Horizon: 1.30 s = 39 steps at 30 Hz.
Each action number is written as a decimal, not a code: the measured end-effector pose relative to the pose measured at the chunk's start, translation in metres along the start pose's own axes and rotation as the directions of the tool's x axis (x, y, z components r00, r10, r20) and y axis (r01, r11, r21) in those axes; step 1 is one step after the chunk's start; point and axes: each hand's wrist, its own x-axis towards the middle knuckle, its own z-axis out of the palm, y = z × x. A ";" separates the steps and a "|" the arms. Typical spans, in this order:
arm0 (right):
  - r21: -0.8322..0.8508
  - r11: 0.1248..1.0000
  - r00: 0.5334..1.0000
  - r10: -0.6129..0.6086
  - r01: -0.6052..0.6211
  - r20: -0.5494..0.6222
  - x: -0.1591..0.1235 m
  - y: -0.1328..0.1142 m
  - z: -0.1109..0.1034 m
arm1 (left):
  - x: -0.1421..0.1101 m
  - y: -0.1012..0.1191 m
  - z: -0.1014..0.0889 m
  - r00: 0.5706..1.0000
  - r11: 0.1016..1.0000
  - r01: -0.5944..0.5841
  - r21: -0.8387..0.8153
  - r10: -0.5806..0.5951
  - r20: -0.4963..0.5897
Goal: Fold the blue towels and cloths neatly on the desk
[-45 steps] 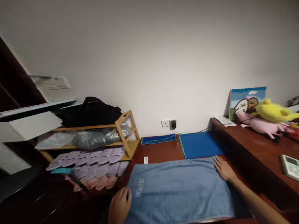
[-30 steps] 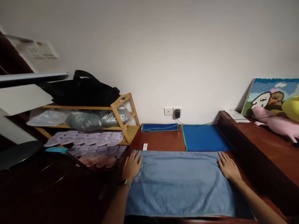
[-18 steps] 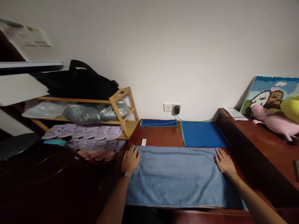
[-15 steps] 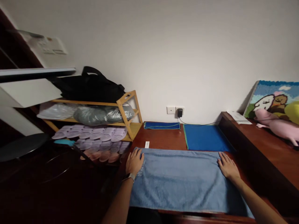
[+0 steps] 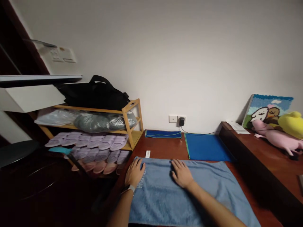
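Note:
A blue-grey towel (image 5: 163, 195) lies spread over the reddish-brown wooden surface, with small wrinkles on its right half. My left hand (image 5: 134, 173) rests flat on its upper left corner, beside some pale lettering; a watch is on that wrist. Near the middle of the towel's far edge, my right hand (image 5: 182, 173) lies palm down with fingers stretched out. Neither hand grips anything. A small white tag (image 5: 148, 154) sticks out past the far edge, close to my left hand.
Beyond the towel lie a folded blue cloth (image 5: 163, 134) and a flat blue cloth (image 5: 205, 146) with green edging. A wooden rack (image 5: 132, 126) at left holds slippers and a black bag (image 5: 94, 94). Plush toys (image 5: 276, 135) sit on the raised ledge at right.
My right hand has moved left across the towel, from its far right corner to near the middle. My left hand stays at the left corner. The view has tilted up slightly.

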 end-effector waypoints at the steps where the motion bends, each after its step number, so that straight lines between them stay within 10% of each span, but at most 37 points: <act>1: 0.063 0.998 1.000 -0.003 0.003 0.009 0.003 -0.005 0.008 | 0.000 -0.001 0.001 1.000 1.000 0.004 -0.004 -0.004 -0.006; 4: 0.120 0.989 0.996 0.077 -0.081 0.038 -0.012 0.021 0.018 | 0.003 -0.004 0.004 1.000 1.000 0.006 -0.006 -0.006 -0.022; 15: 0.081 0.929 0.928 0.367 -0.362 -0.058 -0.145 0.261 -0.017 | 0.009 -0.006 0.008 1.000 1.000 -0.005 -0.014 0.005 0.005; 39: -0.120 0.790 0.799 0.597 -0.602 -0.073 -0.147 0.249 -0.013 | 0.008 0.000 0.002 0.999 1.000 0.011 -0.022 -0.010 0.046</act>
